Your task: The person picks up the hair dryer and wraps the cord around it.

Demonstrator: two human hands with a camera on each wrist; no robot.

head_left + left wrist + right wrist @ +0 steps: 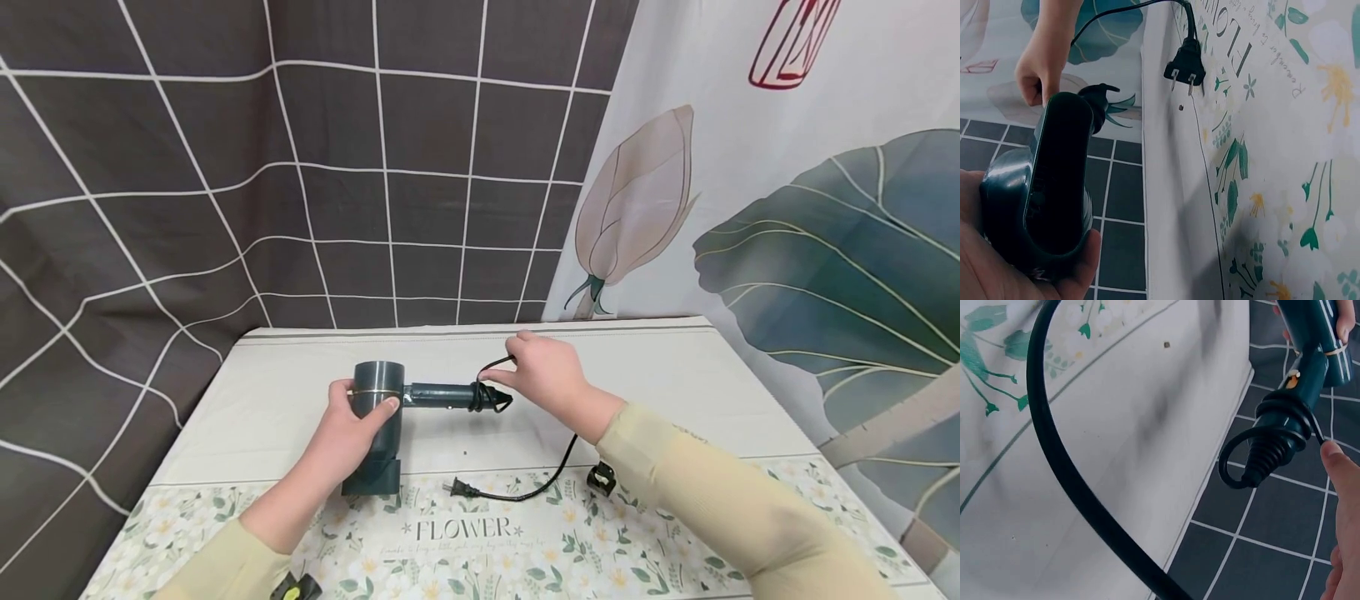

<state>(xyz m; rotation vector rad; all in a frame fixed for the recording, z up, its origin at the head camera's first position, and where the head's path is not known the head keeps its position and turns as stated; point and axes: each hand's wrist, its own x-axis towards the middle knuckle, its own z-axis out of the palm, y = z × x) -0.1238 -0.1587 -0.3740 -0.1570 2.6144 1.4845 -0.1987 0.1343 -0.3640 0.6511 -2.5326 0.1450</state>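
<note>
A dark teal hair dryer (378,462) is held up over the table, its handle (441,395) pointing right. My left hand (341,437) grips the barrel, thumb across the near side. Black cord is wound round the handle's end, where the coils (1288,406) and ribbed strain relief show in the right wrist view. With thumb and fingers my right hand (549,373) pinches a length of cord beside the coils. From under that hand the loose cord (525,498) curves down and left to a two-prong plug (463,488). The left wrist view looks into the flat nozzle (1057,181).
The table (300,358) wears a pale cloth with a floral front band and the word FLOWER. Behind it hangs a dark curtain (427,208) with a white grid, and a lotus-print curtain (660,275) at the right. A small black device (601,478) sits at the right wrist.
</note>
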